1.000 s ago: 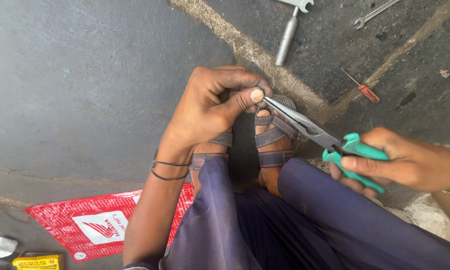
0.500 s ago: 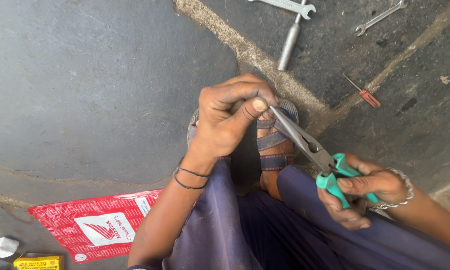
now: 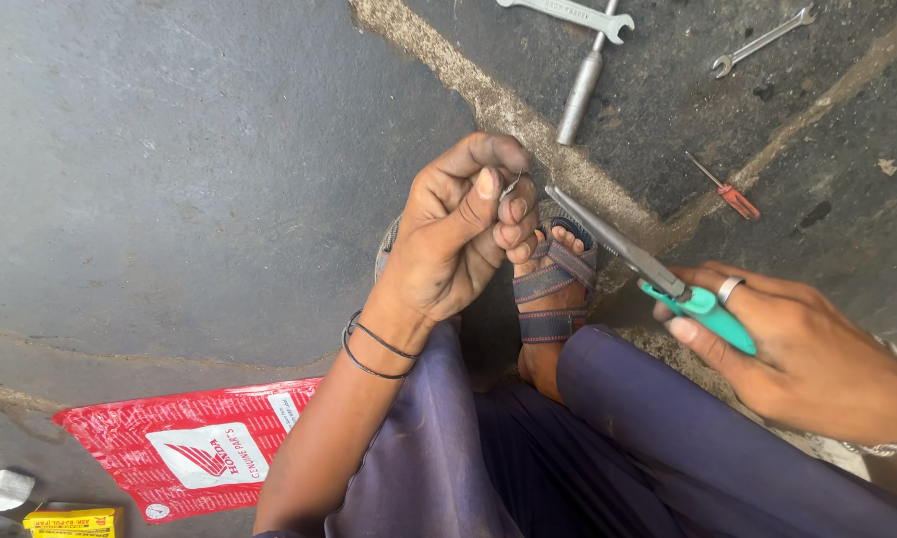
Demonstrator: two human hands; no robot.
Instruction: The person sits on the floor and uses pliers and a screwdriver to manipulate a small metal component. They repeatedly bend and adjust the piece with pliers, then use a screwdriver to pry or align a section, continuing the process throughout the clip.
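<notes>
**Two hands, a thin wire and long-nose pliers above a sandalled foot**

The left hand [image 3: 458, 234] is curling into a loose fist, thumb pressing against the bent fingers and pinching a thin metal wire [image 3: 509, 185] whose short end is poking out just above the fingertips; the right hand [image 3: 797, 344] is closing round the green handles of the long-nose pliers [image 3: 648, 264], a ring showing on one finger; the pliers' slim grey nose is pointing up and left toward the wire, its tip sitting just beside the left fingers, though whether it is touching the wire I cannot tell; both hands are hovering over a foot in a strapped sandal [image 3: 553, 284], between knees in dark blue trousers; on the stone floor [image 3: 169, 149] beyond, a socket driver [image 3: 580, 95], two open-ended spanners [image 3: 568, 12] [image 3: 762, 40] and a small red-handled screwdriver [image 3: 730, 194] are lying well apart from the hands; a red plastic packet [image 3: 189, 453] is lying near the left elbow, with a small yellow box [image 3: 70, 521] just below it.
</notes>
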